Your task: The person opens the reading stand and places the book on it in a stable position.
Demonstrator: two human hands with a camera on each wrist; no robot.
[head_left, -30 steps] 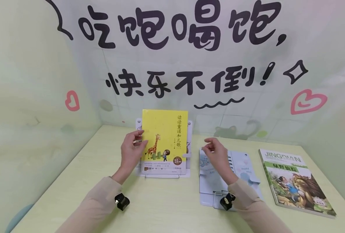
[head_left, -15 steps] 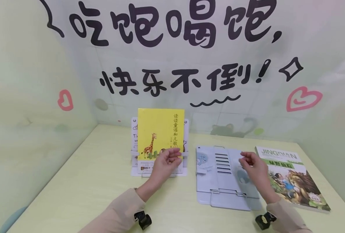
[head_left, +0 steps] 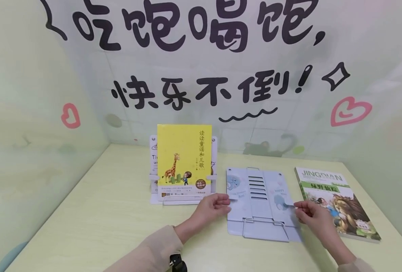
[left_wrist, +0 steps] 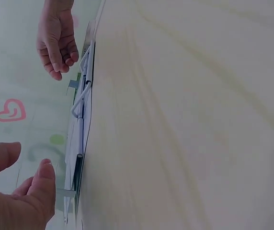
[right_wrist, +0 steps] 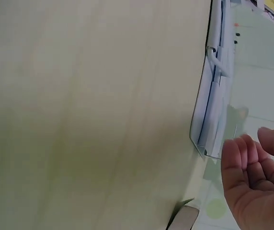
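one blue stand [head_left: 236, 211], wire ledge [head_left: 266, 239] on near side (long axis unclear); left hand [head_left: 211, 207], right hand [head_left: 315, 217] unclenched, flanking

Plain beige long sleeves [head_left: 153, 247], small black wrist-worn device [head_left: 178, 263]

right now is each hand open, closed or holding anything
Left hand: open, empty, near the blue stand.
Right hand: open, empty, near the same stand.

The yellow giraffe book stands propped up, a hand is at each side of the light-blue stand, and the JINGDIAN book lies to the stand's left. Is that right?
Not quite: the JINGDIAN book lies to the right of the light-blue stand, as the head view shows. The rest is correct.
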